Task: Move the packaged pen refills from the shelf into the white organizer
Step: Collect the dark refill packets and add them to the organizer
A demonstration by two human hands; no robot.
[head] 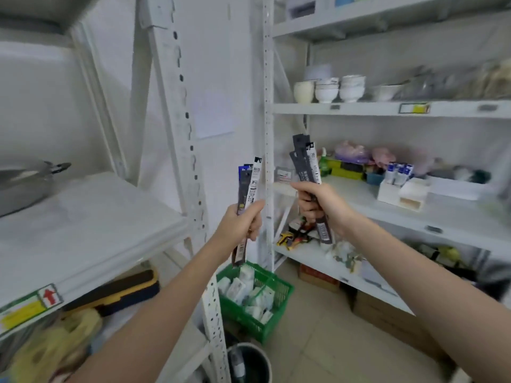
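Observation:
My left hand (242,222) grips a small bunch of long, narrow pen refill packs (249,183), dark and white, held upright in front of the shelf post. My right hand (318,205) is closed around a second bunch of dark refill packs (305,158), their tops pointing up and their lower ends sticking out below my fist. The white organizer (401,193) stands on the middle shelf (359,205) to the right of my right hand, with several blue and white packs upright in its back compartment. Both bunches are held in the air, apart from the organizer.
White bowls (340,89) line the upper shelf. Bags and a green bottle (325,164) sit behind the organizer. A green basket (257,297) of white packets and a dark bucket (249,363) stand on the floor. A metal pot (25,183) rests on the left shelf.

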